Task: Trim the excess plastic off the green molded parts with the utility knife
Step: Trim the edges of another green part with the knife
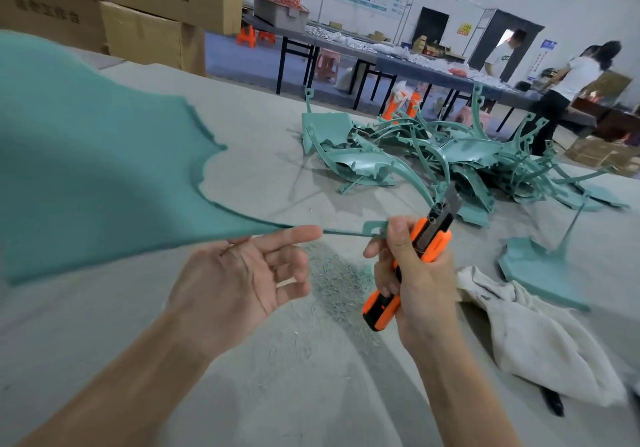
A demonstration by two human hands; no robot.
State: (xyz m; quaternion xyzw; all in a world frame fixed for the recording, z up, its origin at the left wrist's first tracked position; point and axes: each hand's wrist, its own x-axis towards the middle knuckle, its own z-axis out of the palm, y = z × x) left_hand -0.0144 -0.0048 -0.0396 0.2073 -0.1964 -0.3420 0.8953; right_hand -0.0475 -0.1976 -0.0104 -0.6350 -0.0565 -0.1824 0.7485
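A large green molded part (86, 176) fills the left of the view, raised above the table. Its pointed lower tip runs out into a thin green runner with a small tab (374, 229). My left hand (242, 280) lies palm up under that tip, fingers loosely extended, the index finger touching the part's edge. My right hand (415, 273) grips an orange and black utility knife (433, 238) with its blade out, pointing up and away. The right thumb presses the runner's tab against the knife.
A tangled pile of green parts and runners (450, 159) lies further back on the grey table (242, 117). Green shavings (336, 280) are scattered between my hands. A white cloth (536, 342) and another green part (536, 270) lie at right. Cardboard boxes (156, 13) stand back left.
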